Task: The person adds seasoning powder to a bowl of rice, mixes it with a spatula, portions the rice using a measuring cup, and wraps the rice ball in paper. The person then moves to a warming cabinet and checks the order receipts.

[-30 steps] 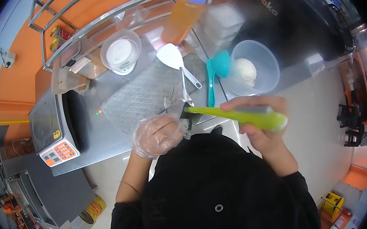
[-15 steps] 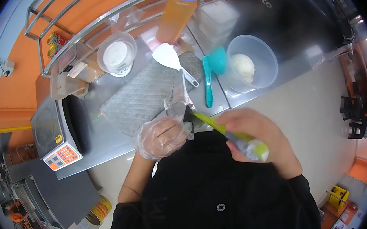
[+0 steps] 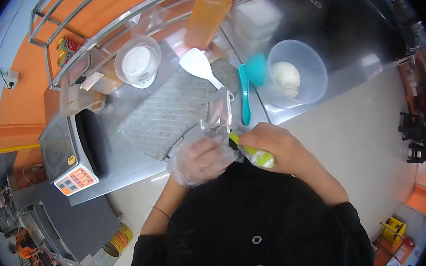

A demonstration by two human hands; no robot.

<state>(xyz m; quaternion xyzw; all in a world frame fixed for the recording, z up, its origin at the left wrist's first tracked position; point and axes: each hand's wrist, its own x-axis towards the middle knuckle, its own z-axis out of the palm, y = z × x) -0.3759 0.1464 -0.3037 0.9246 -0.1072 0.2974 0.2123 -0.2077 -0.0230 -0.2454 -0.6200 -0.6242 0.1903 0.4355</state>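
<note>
My left hand [image 3: 203, 160], in a clear plastic glove, is closed around the lower part of a small clear, silvery plastic packet [image 3: 217, 113]. The packet stands up above my fingers at the counter's front edge. Bare, my right hand [image 3: 270, 145] grips a lime-green and grey handled tool [image 3: 260, 158] close beside the packet's lower end. The tool's working end is hidden near my left fingers, so its exact kind does not show. Just beyond the packet, a white paddle spatula [image 3: 199, 65] lies on a grey quilted mat [image 3: 162, 112].
Right of the mat lie a teal scoop [image 3: 245, 94] and a clear bowl [image 3: 315, 79] holding white dough [image 3: 287, 78]. Behind stand an orange-filled squeeze bottle [image 3: 207, 18], stacked plastic containers [image 3: 258, 18] and a small white scale [image 3: 144, 80]. A larger scale [image 3: 76, 179] is at left.
My right hand has moved left and the green tool has come closer to my left hand. My left hand has shifted slightly right, and the packet now shows broader, tilted upright.
</note>
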